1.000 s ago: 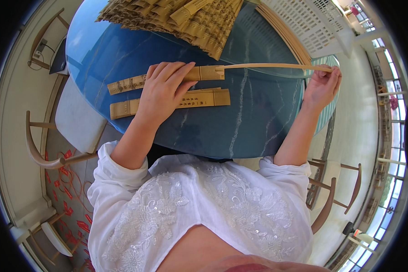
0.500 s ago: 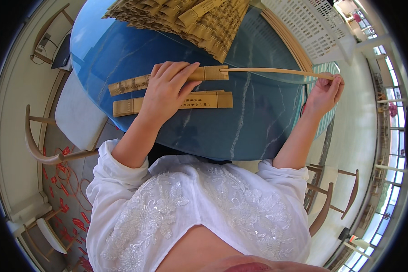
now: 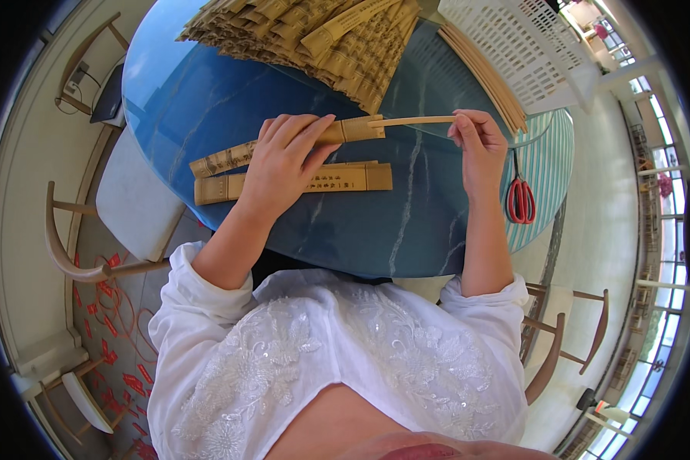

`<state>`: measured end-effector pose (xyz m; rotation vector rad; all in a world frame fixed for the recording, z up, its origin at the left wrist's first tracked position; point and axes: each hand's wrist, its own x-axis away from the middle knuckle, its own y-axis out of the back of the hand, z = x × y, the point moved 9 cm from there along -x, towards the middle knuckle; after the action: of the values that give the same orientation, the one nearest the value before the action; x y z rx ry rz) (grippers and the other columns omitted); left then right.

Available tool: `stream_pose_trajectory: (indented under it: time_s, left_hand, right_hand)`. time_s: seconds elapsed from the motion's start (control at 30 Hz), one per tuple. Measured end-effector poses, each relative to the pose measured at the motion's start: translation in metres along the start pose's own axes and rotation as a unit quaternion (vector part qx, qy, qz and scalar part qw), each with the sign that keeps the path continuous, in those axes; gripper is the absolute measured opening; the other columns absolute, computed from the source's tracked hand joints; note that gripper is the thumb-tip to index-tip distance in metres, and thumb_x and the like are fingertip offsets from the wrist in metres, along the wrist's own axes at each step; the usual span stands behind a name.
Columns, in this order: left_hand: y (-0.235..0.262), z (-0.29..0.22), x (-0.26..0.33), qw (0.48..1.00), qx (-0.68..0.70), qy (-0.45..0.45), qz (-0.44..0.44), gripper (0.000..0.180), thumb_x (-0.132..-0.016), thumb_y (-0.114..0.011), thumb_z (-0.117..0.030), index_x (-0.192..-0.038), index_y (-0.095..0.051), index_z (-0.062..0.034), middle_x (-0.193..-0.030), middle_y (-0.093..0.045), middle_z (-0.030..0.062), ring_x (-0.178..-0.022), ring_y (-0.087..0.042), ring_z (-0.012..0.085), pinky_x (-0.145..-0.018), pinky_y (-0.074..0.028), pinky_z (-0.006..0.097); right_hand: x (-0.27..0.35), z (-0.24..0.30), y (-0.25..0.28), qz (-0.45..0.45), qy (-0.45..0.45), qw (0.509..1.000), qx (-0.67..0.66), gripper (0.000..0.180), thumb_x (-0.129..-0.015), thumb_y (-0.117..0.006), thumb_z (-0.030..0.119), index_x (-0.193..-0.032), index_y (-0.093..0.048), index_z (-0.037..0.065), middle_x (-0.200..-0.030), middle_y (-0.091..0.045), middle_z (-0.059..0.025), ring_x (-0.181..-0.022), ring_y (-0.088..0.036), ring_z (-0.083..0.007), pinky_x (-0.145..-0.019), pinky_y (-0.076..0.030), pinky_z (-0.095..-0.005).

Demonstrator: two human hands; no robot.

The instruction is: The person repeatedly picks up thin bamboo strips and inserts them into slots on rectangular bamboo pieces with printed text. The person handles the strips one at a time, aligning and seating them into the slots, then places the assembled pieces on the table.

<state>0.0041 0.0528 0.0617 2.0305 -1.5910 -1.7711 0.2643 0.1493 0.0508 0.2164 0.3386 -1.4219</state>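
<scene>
My left hand (image 3: 284, 161) is closed over a long, printed brown paper sleeve (image 3: 364, 128), pressing it just above the blue marbled tabletop (image 3: 353, 234). Into the sleeve's right-hand opening runs a slender pale wooden stick (image 3: 418, 120). How deep its tip sits inside is hidden. The fingers of my right hand (image 3: 481, 146) pinch the stick at its outer part, to the right of the sleeve. Below the held sleeve, a few flat paper sleeves (image 3: 372, 177) lie stacked, partly covered by my left hand and wrist.
A large fanned heap of brown sleeves (image 3: 314, 50) fills the table's far side. Several wooden sticks (image 3: 483, 75) lie beside a white perforated basket (image 3: 533, 57) at far right. Red-handled scissors (image 3: 521, 202) rest on a striped surface (image 3: 552, 180). A chair (image 3: 134, 195) stands at left.
My right hand has moved left along with the stick; a much shorter length shows outside the sleeve. The scissors are now uncovered. My left hand stays on the sleeve.
</scene>
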Motion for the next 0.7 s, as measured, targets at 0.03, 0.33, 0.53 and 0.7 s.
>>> stream_pose_trajectory:
  time_s: [0.03,0.33,0.53,0.7]
  left_hand:
    - [-0.001,0.0,0.0,1.0,-0.002,-0.002,0.003,0.042,-0.077,-0.079,-0.01,-0.116,-0.067,-0.0026,-0.103,-0.065,0.0083,-0.09,-0.061,0.026,-0.08,-0.046,0.037]
    - [-0.011,-0.01,0.001,0.999,0.002,-0.013,0.044,0.047,-0.076,-0.08,-0.013,-0.12,-0.066,-0.0059,-0.11,-0.064,0.0072,-0.095,-0.061,0.0253,-0.084,-0.047,0.037]
    - [0.004,-0.004,-0.004,1.0,-0.022,0.005,-0.004,0.041,-0.074,-0.081,-0.011,-0.113,-0.068,-0.0079,-0.108,-0.065,0.0064,-0.096,-0.062,0.0258,-0.085,-0.049,0.037]
    - [0.006,-0.005,0.003,0.998,-0.03,-0.049,-0.04,0.029,-0.074,-0.081,-0.011,-0.099,-0.067,-0.008,-0.102,-0.067,0.0048,-0.093,-0.063,0.0261,-0.082,-0.05,0.038]
  right_hand:
    - [0.004,-0.003,-0.009,0.008,-0.015,1.0,0.012,0.009,-0.092,-0.069,0.007,-0.098,-0.07,0.0,-0.082,-0.067,-0.0026,-0.073,-0.059,-0.0071,-0.065,-0.044,-0.0194]
    - [0.02,-0.023,-0.052,0.1,-0.088,0.989,0.058,0.008,-0.091,-0.071,0.007,-0.096,-0.072,0.003,-0.08,-0.068,-0.0019,-0.075,-0.061,-0.0058,-0.064,-0.044,-0.018]
    - [0.009,-0.016,-0.022,0.029,-0.074,0.997,-0.007,0.012,-0.093,-0.069,0.014,-0.092,-0.07,0.002,-0.075,-0.065,-0.0015,-0.067,-0.054,-0.0055,-0.06,-0.04,-0.019]
    - [0.004,-0.017,-0.012,-0.004,-0.084,0.993,-0.088,0.018,-0.095,-0.068,0.02,-0.088,-0.068,0.003,-0.072,-0.062,-0.0009,-0.063,-0.048,-0.0058,-0.057,-0.033,-0.0201]
